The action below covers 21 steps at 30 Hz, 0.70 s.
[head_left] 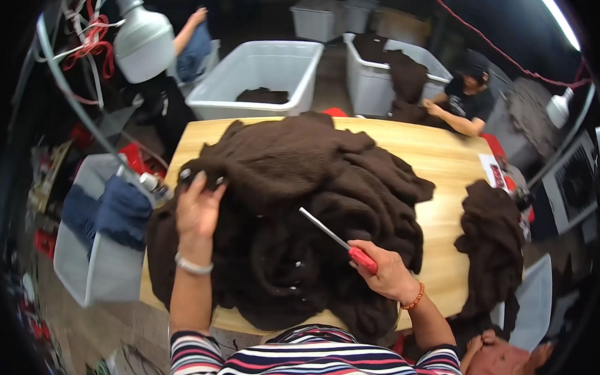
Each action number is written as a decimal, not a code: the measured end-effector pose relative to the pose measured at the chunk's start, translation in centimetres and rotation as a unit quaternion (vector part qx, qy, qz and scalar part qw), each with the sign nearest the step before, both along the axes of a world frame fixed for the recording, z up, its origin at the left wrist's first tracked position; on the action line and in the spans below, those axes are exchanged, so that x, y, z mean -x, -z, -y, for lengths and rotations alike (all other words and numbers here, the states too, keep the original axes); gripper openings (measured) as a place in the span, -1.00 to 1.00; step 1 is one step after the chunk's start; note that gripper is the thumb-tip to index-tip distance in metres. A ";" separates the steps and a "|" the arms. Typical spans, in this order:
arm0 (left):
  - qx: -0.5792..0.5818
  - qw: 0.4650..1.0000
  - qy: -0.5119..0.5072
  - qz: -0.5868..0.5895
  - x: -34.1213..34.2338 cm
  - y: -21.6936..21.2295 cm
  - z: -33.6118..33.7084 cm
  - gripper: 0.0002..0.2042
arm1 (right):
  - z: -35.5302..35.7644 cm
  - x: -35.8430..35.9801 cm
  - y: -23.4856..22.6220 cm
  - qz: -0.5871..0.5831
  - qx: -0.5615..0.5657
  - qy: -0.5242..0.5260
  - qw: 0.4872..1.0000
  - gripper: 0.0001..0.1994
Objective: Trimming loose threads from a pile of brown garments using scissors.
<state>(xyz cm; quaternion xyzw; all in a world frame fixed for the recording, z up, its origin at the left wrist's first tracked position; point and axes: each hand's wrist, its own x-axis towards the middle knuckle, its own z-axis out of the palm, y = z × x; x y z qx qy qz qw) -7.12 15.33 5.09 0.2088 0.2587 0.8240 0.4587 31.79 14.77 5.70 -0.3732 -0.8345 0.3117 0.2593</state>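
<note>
Evidently the key relation lies between the tool's tip and the cloth edge at the other hand. The right hand [390, 273] is closed round the handle of a red-handled tool [335, 236], whose thin metal shaft points far and left, over the middle of a brown cloth pile [282, 158]. The left hand [198, 211] is at the far left part of the pile, fingers somewhat apart with tips at the cloth; whether they pinch a fold cannot be told. The shaft's long axis runs slantwise from near right to far left, and the tip stops well apart from the left fingers. The pile spreads across the left and middle of the wooden table [444, 149], nearer the left hand at its far left edge, nearer the right hand at its near right folds.

Findings on visibility: the shaft's tip shape is too small to judge, and contact with the cloth is uncertain. Dark shiny spots at the left fingertips and bright specks in the near folds cannot be identified; the pile's underside is hidden
</note>
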 end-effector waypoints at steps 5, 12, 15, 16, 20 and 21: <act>0.057 0.997 -0.037 -0.021 1.6 4.1 -1.8 -0.66 | -0.7 5.4 -1.3 0.041 -0.046 -0.036 0.997 -0.73; 0.082 0.995 -0.002 -0.050 -0.5 5.1 -2.2 -0.82 | -1.0 11.1 -4.1 0.147 -0.068 -0.072 0.984 -0.84; 0.096 0.993 -0.012 -0.068 -0.9 4.7 -2.2 -0.87 | -2.0 12.4 -3.6 0.138 -0.063 -0.057 0.987 -0.84; 0.093 0.995 -0.003 -0.047 -0.8 4.2 -1.9 -0.87 | -2.0 12.4 -3.9 0.154 -0.052 -0.058 0.985 -0.84; 0.117 0.991 0.039 -0.058 0.2 3.4 -0.4 -0.82 | -1.8 11.0 -3.2 0.150 -0.015 -0.087 0.985 -0.84; 0.155 0.983 0.067 -0.071 -0.2 2.5 0.1 -0.77 | -1.9 10.6 -2.7 0.145 -0.020 -0.075 0.986 -0.84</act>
